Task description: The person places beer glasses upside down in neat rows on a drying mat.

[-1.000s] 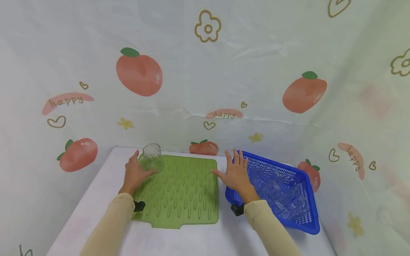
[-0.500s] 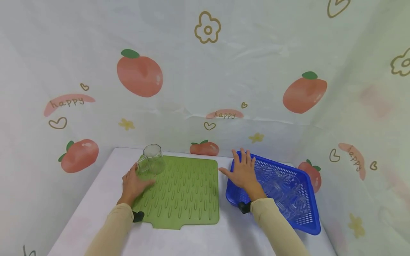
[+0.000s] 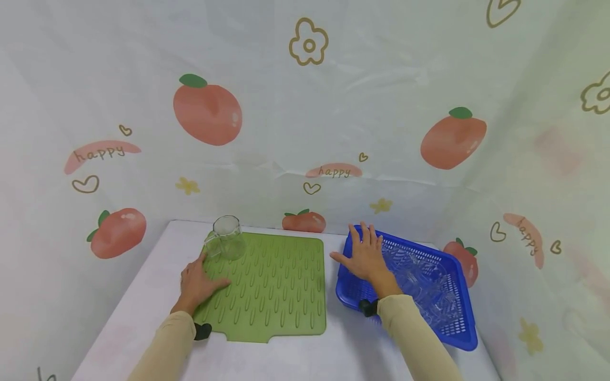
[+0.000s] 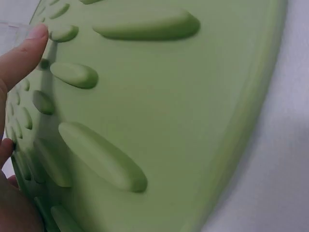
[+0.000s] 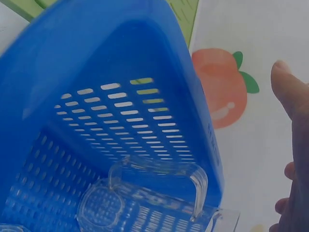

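Under the left hand: green ribbed drying mat, palm down on its near-left part, fingers straight and loosely spread, thumb out toward the mat's middle, nothing gripped. Just beyond those fingertips, clear glass cup upright on the mat's far-left corner, close to the fingers but apart from them as far as the head view tells. From the left wrist view, only a thumb and the mat's raised ribs, close up; a sliver of clear glass past the thumb tip.

Under the right hand: near-left corner of the blue slotted basket, fingers straight and spread wide over its rim, holding nothing. Beyond and right of those fingers, several clear glass cups lying inside the basket. From the right wrist view, one clear cup with its handle below the fingers, against the basket's slotted wall; whether the fingers touch the rim cannot be told.

White table beneath all; fruit-printed sheet behind.
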The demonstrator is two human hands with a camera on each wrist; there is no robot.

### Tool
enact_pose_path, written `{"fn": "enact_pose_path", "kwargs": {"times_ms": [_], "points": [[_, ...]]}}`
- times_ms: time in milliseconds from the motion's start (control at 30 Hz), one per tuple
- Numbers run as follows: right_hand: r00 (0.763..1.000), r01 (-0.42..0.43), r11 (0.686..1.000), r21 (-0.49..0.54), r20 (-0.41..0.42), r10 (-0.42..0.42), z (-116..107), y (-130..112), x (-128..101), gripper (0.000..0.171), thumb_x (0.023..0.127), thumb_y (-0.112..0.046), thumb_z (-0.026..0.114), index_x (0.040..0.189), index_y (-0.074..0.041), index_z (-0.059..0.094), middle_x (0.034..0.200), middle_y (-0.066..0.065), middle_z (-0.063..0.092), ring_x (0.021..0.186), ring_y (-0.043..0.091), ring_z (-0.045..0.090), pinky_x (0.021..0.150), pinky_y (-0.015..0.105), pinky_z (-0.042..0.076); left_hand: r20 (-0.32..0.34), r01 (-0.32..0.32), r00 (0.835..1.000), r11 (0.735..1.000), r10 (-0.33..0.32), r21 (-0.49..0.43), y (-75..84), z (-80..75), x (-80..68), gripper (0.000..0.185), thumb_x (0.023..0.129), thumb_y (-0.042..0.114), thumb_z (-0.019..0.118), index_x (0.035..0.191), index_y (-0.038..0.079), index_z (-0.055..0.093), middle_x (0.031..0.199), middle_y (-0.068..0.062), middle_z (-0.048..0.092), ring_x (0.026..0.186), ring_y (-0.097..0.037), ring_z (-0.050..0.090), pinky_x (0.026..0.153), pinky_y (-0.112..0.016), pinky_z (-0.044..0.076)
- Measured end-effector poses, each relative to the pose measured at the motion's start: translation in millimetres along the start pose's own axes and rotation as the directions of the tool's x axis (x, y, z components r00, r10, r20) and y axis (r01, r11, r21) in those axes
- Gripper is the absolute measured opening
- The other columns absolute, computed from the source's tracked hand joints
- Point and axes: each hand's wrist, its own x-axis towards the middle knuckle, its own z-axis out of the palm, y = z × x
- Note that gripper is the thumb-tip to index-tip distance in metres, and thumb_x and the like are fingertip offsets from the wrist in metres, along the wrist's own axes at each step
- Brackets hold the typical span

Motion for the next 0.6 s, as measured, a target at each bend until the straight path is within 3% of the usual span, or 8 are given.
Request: {"fn": "enact_pose_path", "kwargs": {"times_ms": [167,600], "points": [[1.0,-0.008,1.0,0.015,0.008,0.008,-1,2,0,0.103,0.091,-0.069,0.06,0.165,-0.014,0.016,0.171,0.023,0.003,0.157,0.051,-0.005,0.121,0.076,0.001,0.006,-0.035,0.999,0.999,0.035,0.035,-1.2,0.2,-0.9,0.12,0.076,0.046,0.087,0.16,-0.005,0.018,0.156,-0.038,0.029,0.143,-0.058,0.019,0.117,-0.071,0.018],[0.999,-0.045,0.999,0.011,0.025,0.045,1,16,5,0.102,0.092,-0.068,0.059,0.165,-0.013,0.016,0.171,0.024,0.001,0.156,0.052,-0.006,0.12,0.077,0.002,0.031,-0.047,0.999,0.995,0.044,0.086,-3.8,-0.6,-1.4,0.119,0.075,0.056,0.084,0.156,-0.009,0.026,0.161,-0.034,0.019,0.143,-0.06,0.015,0.113,-0.075,0.023]]}}
